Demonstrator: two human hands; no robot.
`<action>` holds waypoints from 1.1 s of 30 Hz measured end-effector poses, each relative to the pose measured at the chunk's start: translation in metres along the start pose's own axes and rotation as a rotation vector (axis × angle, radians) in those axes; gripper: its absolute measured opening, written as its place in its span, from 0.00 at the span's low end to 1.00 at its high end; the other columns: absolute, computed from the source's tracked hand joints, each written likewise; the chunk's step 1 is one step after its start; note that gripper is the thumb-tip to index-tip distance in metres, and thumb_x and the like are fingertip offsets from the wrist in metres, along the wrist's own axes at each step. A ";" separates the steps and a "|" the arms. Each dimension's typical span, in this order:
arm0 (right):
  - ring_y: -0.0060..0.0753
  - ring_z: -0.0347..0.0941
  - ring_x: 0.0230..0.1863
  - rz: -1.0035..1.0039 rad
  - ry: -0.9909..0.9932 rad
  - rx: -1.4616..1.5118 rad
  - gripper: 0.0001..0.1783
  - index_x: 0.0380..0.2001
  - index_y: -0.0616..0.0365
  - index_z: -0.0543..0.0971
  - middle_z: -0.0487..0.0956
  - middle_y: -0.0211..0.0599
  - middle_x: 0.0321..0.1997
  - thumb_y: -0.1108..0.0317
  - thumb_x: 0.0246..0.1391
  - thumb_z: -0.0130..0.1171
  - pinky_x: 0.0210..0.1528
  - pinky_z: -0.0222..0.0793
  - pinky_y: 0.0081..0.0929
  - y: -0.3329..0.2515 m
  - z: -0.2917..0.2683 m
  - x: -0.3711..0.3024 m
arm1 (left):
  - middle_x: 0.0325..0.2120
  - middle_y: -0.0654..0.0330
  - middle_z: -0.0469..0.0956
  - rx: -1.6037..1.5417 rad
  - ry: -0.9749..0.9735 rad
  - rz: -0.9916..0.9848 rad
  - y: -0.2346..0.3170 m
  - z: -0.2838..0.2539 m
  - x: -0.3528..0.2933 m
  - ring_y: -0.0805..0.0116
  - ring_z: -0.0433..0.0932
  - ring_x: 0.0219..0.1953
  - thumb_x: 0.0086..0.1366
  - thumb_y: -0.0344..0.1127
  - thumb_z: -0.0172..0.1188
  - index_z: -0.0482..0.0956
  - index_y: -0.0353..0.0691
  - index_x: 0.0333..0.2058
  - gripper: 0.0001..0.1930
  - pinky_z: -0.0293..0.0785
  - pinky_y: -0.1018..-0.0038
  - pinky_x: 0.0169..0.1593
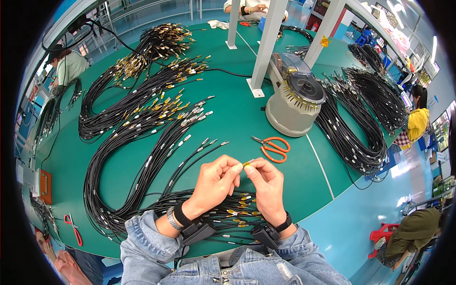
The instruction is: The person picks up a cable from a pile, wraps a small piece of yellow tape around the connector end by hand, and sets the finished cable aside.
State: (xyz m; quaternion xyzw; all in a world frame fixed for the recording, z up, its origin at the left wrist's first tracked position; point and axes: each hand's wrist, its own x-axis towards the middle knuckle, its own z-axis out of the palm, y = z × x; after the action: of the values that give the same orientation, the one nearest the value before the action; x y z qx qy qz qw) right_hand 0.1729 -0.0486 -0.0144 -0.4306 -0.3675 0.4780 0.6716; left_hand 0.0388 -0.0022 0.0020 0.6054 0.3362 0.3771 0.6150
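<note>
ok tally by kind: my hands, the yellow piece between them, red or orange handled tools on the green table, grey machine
Hands: 2 (left hand, right hand)
Yellow piece: 1
Handled tools: 3 (orange snips, red scissors, small far red tool)
Grey machine: 1
Total: 7

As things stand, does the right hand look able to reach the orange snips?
Probably yes: the orange snips lie just beyond the right hand on the green table, nothing visible between, though that hand pinches a yellow piece.
</note>
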 end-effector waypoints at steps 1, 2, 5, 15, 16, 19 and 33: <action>0.20 0.68 0.36 0.003 -0.005 0.003 0.04 0.29 0.65 0.76 0.75 0.31 0.33 0.75 0.51 0.58 0.42 0.63 0.19 0.000 0.000 0.000 | 0.16 0.62 0.72 0.000 0.000 0.000 0.000 -0.001 0.000 0.81 0.66 0.12 0.65 0.29 0.50 0.71 0.32 0.31 0.06 0.60 0.85 0.15; 0.20 0.68 0.36 0.006 -0.009 0.007 0.04 0.29 0.65 0.76 0.75 0.31 0.33 0.75 0.51 0.58 0.42 0.64 0.19 0.000 0.000 0.000 | 0.16 0.62 0.72 -0.016 -0.008 -0.018 0.000 -0.002 0.001 0.81 0.66 0.12 0.65 0.30 0.50 0.71 0.32 0.31 0.06 0.59 0.85 0.15; 0.19 0.69 0.36 0.011 -0.017 0.011 0.04 0.30 0.64 0.76 0.75 0.30 0.33 0.75 0.52 0.58 0.41 0.64 0.18 0.000 -0.001 0.000 | 0.15 0.63 0.72 -0.049 -0.026 -0.054 0.000 -0.003 0.001 0.82 0.66 0.12 0.65 0.30 0.50 0.71 0.32 0.32 0.07 0.59 0.85 0.16; 0.17 0.69 0.35 0.079 -0.046 0.086 0.04 0.30 0.63 0.76 0.75 0.28 0.32 0.74 0.53 0.57 0.40 0.64 0.15 0.001 -0.006 0.001 | 0.15 0.63 0.72 0.181 -0.017 0.131 0.001 -0.001 0.001 0.81 0.67 0.13 0.65 0.30 0.49 0.71 0.33 0.31 0.07 0.61 0.85 0.16; 0.17 0.69 0.35 0.080 -0.046 0.086 0.04 0.30 0.63 0.76 0.75 0.28 0.32 0.74 0.53 0.57 0.40 0.64 0.15 0.002 -0.006 0.001 | 0.15 0.64 0.72 0.217 -0.023 0.156 0.001 -0.002 0.001 0.81 0.67 0.13 0.65 0.30 0.49 0.71 0.33 0.31 0.07 0.61 0.84 0.16; 0.17 0.69 0.35 0.062 -0.060 0.083 0.04 0.30 0.63 0.75 0.75 0.28 0.33 0.74 0.53 0.57 0.39 0.65 0.16 0.003 -0.006 0.002 | 0.15 0.64 0.72 0.226 -0.062 0.136 0.003 -0.005 0.002 0.81 0.67 0.13 0.66 0.30 0.48 0.71 0.33 0.30 0.07 0.61 0.84 0.17; 0.24 0.70 0.30 -0.074 -0.275 0.133 0.06 0.32 0.64 0.75 0.73 0.34 0.32 0.76 0.50 0.58 0.35 0.68 0.20 0.006 -0.010 0.004 | 0.13 0.67 0.69 -0.370 -0.545 -0.325 0.005 -0.028 0.010 0.83 0.59 0.10 0.68 0.41 0.47 0.71 0.35 0.30 0.14 0.53 0.85 0.15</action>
State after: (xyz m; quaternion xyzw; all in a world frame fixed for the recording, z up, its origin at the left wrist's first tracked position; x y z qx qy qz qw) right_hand 0.1806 -0.0460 -0.0233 -0.3019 -0.4391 0.5307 0.6591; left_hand 0.0184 0.0201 0.0060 0.5009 0.1776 0.1539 0.8330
